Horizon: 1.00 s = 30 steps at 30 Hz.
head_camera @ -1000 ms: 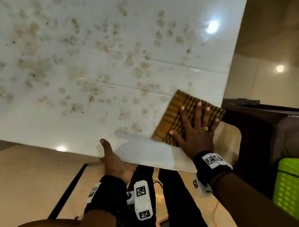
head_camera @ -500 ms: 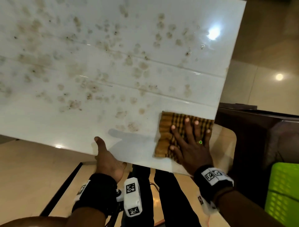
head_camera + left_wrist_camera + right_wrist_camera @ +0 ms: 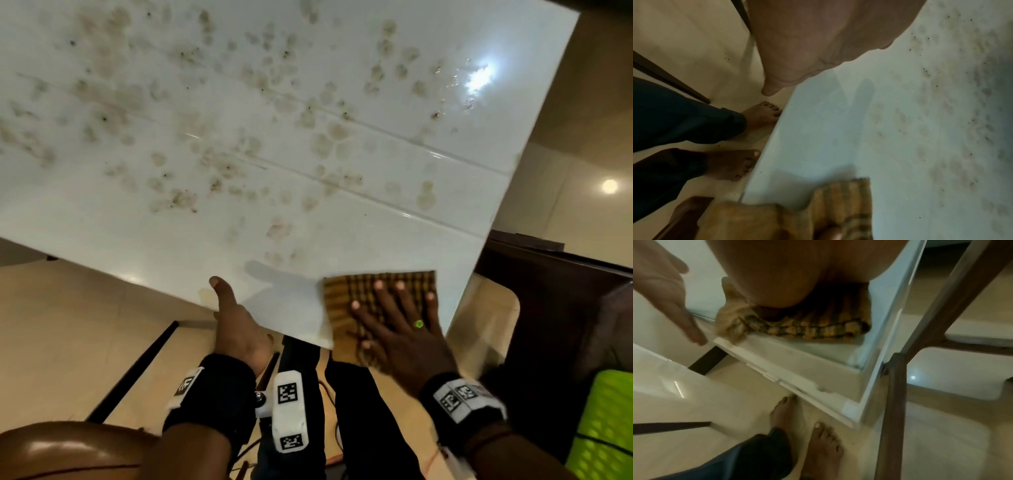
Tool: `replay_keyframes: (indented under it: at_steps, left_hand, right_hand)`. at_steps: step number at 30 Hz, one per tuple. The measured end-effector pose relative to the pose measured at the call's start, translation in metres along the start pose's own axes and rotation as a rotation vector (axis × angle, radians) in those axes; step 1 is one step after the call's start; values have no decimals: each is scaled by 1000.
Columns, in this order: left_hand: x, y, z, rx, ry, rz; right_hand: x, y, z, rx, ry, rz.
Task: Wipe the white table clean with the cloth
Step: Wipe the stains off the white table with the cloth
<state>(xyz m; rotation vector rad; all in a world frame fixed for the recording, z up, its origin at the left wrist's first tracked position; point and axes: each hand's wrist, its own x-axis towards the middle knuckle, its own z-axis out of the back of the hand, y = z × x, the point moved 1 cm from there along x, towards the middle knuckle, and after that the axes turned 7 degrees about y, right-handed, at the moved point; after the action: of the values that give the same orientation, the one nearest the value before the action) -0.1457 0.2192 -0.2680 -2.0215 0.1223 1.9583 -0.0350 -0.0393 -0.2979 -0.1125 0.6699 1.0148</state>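
The white table (image 3: 239, 102) is covered in brownish smudges and dark specks; a strip along its near edge looks cleaner. The yellow-and-dark checked cloth (image 3: 337, 294) lies at the near right corner, its near part hanging over the table's edge. My right hand (image 3: 397, 318) presses flat on it with spread, straight fingers; the right wrist view shows the cloth (image 3: 813, 327) bunched under the palm. My left hand (image 3: 236, 329) rests on the near edge left of the cloth, thumb on top. Its fingers (image 3: 692, 334) reach straight down past the edge. The cloth (image 3: 840, 203) also shows in the left wrist view.
A dark wooden chair (image 3: 555, 308) stands close to the table's right side, and a bright green basket (image 3: 603, 428) sits at lower right. My legs and bare feet (image 3: 824, 447) are on the beige tiled floor at the near edge.
My right hand has dragged the cloth toward me, from further in on the table to the near right corner, where it now overhangs the edge. The left hand stays on the near edge.
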Motion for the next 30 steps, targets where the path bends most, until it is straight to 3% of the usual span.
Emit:
replay_keyframes:
  at_steps: [3, 6, 9, 12, 14, 17, 19, 24, 27, 30]
  left_hand:
    - [-8, -2, -6, 5, 0, -13]
    - [-13, -1, -7, -25, 44, -27]
    - [-18, -1, -1, -45, 128, -37]
    - [-19, 0, 7, -70, 182, -63]
    - [-19, -2, 11, -93, 169, -97]
    - [-18, -13, 18, -177, 137, -141]
    - [-17, -19, 23, -229, 153, -149]
    - [-17, -21, 21, -304, 173, -167]
    - [-16, -28, 25, -325, 178, -203]
    - [-10, -47, 41, -349, 159, -248]
  right_hand:
    - [42, -23, 28, 61, -37, -163]
    - [99, -5, 55, 88, -118, -247]
    - [118, 38, 57, 39, -124, -121]
    - [82, 67, 28, -24, -75, 94]
    - [50, 56, 12, -74, -60, 164]
    - [32, 14, 19, -39, -22, 66]
    - [51, -6, 35, 3, 0, -29]
    - [148, 31, 79, 17, -89, -139]
    - [158, 73, 73, -37, -102, -18]
    - [112, 77, 47, -128, -31, 183]
